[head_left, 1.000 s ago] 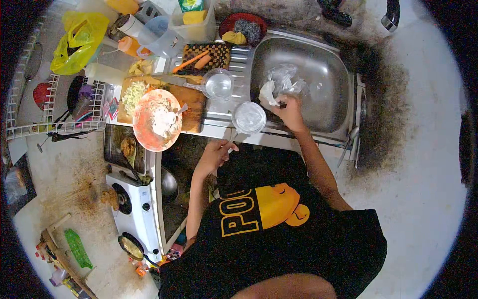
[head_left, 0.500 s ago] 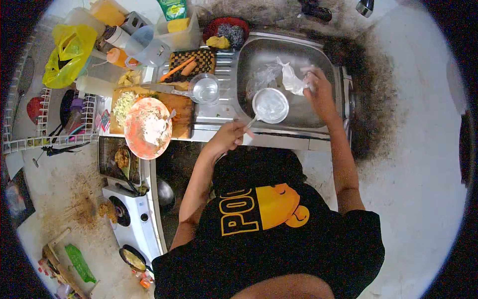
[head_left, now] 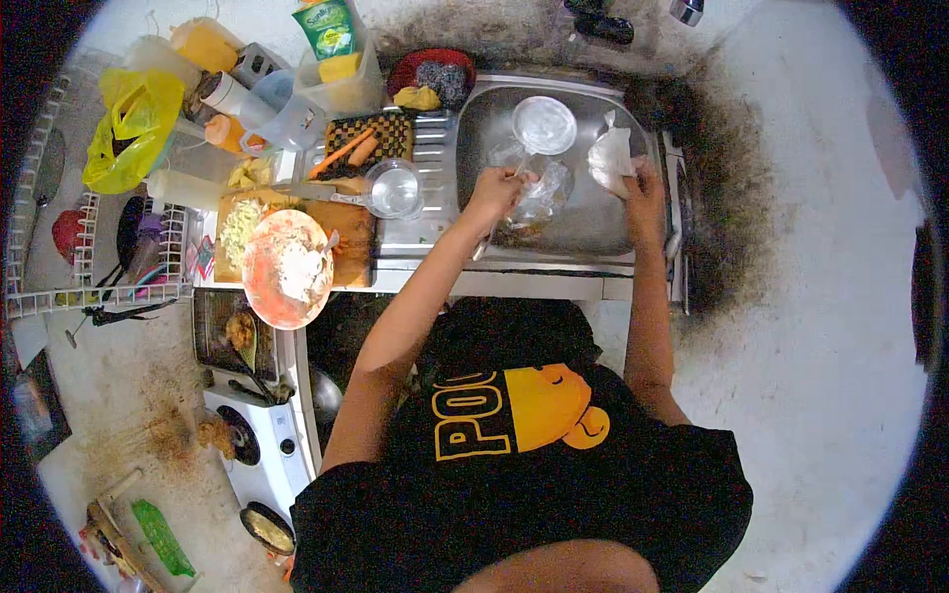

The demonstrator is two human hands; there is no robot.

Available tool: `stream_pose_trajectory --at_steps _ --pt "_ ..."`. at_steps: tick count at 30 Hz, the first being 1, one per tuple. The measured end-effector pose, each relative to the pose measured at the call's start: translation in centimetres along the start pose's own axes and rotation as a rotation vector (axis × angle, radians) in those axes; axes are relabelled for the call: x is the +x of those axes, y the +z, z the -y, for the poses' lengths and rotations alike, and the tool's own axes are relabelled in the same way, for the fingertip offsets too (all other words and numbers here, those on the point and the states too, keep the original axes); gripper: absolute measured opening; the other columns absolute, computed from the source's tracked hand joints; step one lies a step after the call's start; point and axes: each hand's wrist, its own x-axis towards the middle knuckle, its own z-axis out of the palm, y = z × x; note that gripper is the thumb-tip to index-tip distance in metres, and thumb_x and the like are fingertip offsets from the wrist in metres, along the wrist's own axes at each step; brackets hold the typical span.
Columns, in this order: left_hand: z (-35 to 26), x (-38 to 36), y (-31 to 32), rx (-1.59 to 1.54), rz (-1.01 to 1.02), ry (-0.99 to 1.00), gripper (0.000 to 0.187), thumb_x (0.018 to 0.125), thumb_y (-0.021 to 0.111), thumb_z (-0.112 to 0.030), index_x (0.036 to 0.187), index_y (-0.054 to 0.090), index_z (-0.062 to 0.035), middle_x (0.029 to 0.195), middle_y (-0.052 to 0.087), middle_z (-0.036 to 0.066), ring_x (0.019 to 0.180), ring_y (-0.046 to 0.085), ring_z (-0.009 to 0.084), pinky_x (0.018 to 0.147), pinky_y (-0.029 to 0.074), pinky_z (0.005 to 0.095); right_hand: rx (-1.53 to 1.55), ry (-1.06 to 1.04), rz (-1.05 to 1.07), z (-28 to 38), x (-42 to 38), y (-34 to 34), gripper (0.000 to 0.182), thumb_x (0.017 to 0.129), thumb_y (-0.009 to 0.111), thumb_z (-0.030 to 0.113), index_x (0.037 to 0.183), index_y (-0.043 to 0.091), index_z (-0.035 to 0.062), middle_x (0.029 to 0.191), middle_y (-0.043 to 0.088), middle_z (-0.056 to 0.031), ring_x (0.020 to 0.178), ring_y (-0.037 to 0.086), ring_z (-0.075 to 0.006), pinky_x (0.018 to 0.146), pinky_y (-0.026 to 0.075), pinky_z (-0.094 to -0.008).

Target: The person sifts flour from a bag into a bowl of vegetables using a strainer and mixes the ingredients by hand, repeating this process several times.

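My left hand (head_left: 497, 194) is closed around the long handle of a small round sieve (head_left: 544, 126), whose pale bowl is over the far part of the sink. My right hand (head_left: 645, 188) grips a crumpled white plastic bag (head_left: 610, 155) above the sink's right side. Between the two hands, a clear plastic bag (head_left: 547, 195) lies in the metal sink (head_left: 593, 233). Left of the sink, an orange plate (head_left: 262, 269) with white flour rests on a wooden cutting board (head_left: 358, 232), beside shredded pale vegetable (head_left: 237, 233).
A clear cup (head_left: 395, 188) stands on the drainboard near carrots (head_left: 346, 150) on a woven mat. Behind are a red bowl (head_left: 405, 71) with scrubbers and a clear tub (head_left: 341, 96). A white stove (head_left: 265, 450) with a small pan (head_left: 267, 529) is at lower left.
My left hand has moved forward and right, carrying the sieve deeper over the sink. My right hand has shifted slightly down and right in the view with the white bag.
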Motion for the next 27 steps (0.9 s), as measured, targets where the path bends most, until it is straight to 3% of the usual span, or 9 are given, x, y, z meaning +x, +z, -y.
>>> stream_pose_trajectory --at_steps 2,5,7,8,13,15,17,24,27 --pt "1.9 1.4 0.0 0.042 -0.035 0.060 0.019 0.085 0.056 -0.017 0.088 0.068 -0.0038 0.057 0.052 0.003 0.046 0.045 0.0093 0.041 0.033 0.0273 0.224 0.288 -0.040 1.9 -0.9 0.2 0.024 0.084 0.055 0.002 0.108 0.057 0.0022 0.103 0.059 -0.0068 0.094 0.057 -0.0142 0.072 0.050 -0.0243" --pt "4.4 2.4 -0.9 0.380 -0.097 0.244 0.018 0.084 0.056 -0.017 0.084 0.070 -0.0051 0.060 0.056 0.007 0.046 0.049 0.0111 0.042 0.035 0.0294 0.375 0.192 0.042 2.4 -0.8 0.0 0.027 0.080 0.059 0.002 0.107 0.059 0.0040 0.099 0.061 -0.0061 0.093 0.058 -0.0143 0.075 0.047 -0.0257" --pt "4.7 1.7 -2.2 0.659 0.097 -0.018 0.031 0.086 0.058 -0.032 0.101 0.067 -0.0068 0.076 0.064 -0.001 0.050 0.043 0.0088 0.044 0.035 0.0285 0.287 0.133 0.049 3.5 -0.5 0.0 0.027 0.078 0.060 0.001 0.105 0.060 0.0034 0.099 0.062 -0.0058 0.094 0.058 -0.0147 0.079 0.046 -0.0273" --pt "4.8 0.8 -2.7 0.665 0.101 -0.019 0.031 0.086 0.058 -0.032 0.101 0.067 -0.0068 0.076 0.064 -0.001 0.050 0.043 0.0088 0.044 0.035 0.0285 0.197 0.075 0.063 4.2 -0.3 0.0 0.028 0.076 0.061 -0.001 0.103 0.061 0.0029 0.100 0.062 -0.0054 0.094 0.058 -0.0151 0.083 0.045 -0.0290" --pt "0.9 -4.4 -4.2 -0.109 0.422 -0.243 0.033 0.084 0.060 -0.031 0.104 0.066 -0.0058 0.056 0.040 -0.007 0.047 0.030 0.0044 0.040 0.024 0.0185 -0.088 -0.229 0.069 6.4 1.1 0.9 0.025 0.070 0.061 -0.004 0.094 0.063 0.0023 0.102 0.062 -0.0084 0.098 0.058 -0.0239 0.088 0.044 -0.0323" --pt "-0.7 -5.1 -3.9 -0.088 0.382 -0.268 0.027 0.088 0.052 -0.021 0.104 0.064 -0.0033 0.056 0.037 -0.007 0.046 0.028 0.0032 0.039 0.021 0.0176 -0.232 -0.329 0.084 6.6 1.7 1.5 0.023 0.069 0.061 -0.005 0.091 0.063 0.0020 0.103 0.061 -0.0102 0.101 0.057 -0.0277 0.090 0.044 -0.0342" --pt "-0.9 -5.1 -3.9 -0.070 0.340 -0.292 0.023 0.092 0.044 -0.011 0.104 0.061 -0.0009 0.056 0.034 -0.008 0.046 0.026 0.0019 0.038 0.018 0.0167 -0.302 -0.716 0.175 7.2 2.6 1.9 0.021 0.069 0.061 -0.005 0.088 0.062 0.0018 0.103 0.059 -0.0127 0.106 0.054 -0.0330 0.091 0.044 -0.0382" --pt "-0.3 -4.2 -3.5 -0.168 0.382 -0.341 0.025 0.093 0.042 -0.010 0.106 0.060 0.0003 0.059 0.035 -0.008 0.048 0.029 0.0018 0.037 0.020 0.0166 -0.418 -0.902 0.250 8.0 3.3 4.0 0.019 0.068 0.065 -0.004 0.085 0.061 0.0012 0.104 0.059 -0.0116 0.109 0.052 -0.0313 0.091 0.044 -0.0400" --pt "-0.6 -4.4 -3.5 -0.206 0.405 -0.371 0.025 0.093 0.042 -0.011 0.106 0.060 0.0004 0.059 0.035 -0.008 0.048 0.028 0.0018 0.037 0.021 0.0166 -0.380 -0.864 0.230 7.7 3.2 4.5 0.021 0.065 0.067 0.008 0.085 0.060 0.0058 0.111 0.057 -0.0115 0.112 0.050 -0.0332 0.094 0.039 -0.0463"
